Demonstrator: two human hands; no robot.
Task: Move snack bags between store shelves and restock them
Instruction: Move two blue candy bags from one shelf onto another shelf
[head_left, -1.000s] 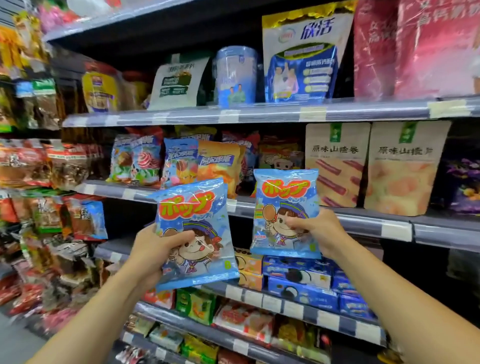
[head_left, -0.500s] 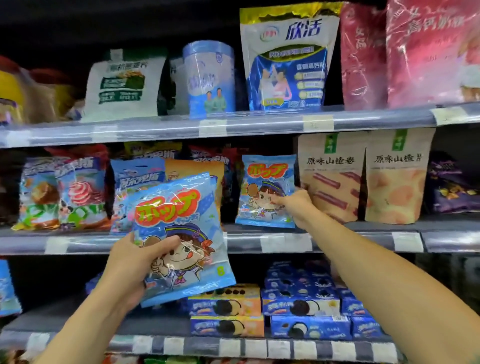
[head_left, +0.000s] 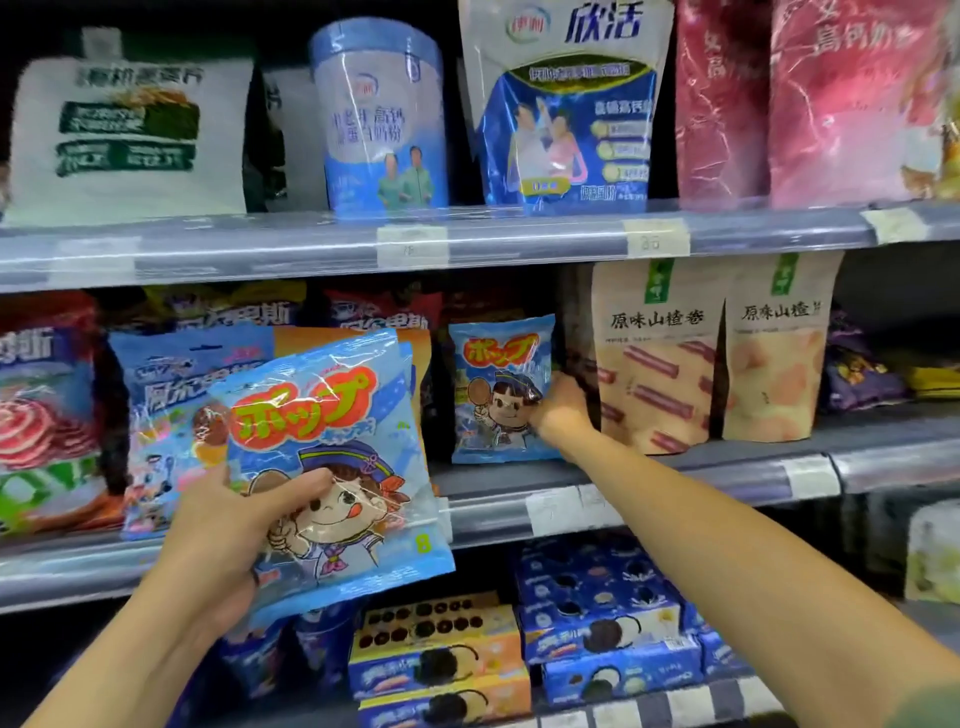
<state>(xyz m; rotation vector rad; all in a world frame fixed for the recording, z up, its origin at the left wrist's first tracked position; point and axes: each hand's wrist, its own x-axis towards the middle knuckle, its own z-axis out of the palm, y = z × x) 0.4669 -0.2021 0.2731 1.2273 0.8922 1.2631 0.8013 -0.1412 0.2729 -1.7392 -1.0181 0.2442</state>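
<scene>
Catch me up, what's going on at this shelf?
A person is restocking snacks. The right hand grips a blue bag by its right edge; the bag stands upright on the middle shelf, left of a tan pouch. The left hand holds a second bag of the same kind in the air in front of the shelves, not yet shelved.

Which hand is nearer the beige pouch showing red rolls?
Right. The right hand, gripping the shelved blue bag, sits left of the beige pouch; the left hand, holding the nearer blue bag, is far lower-left.
</scene>
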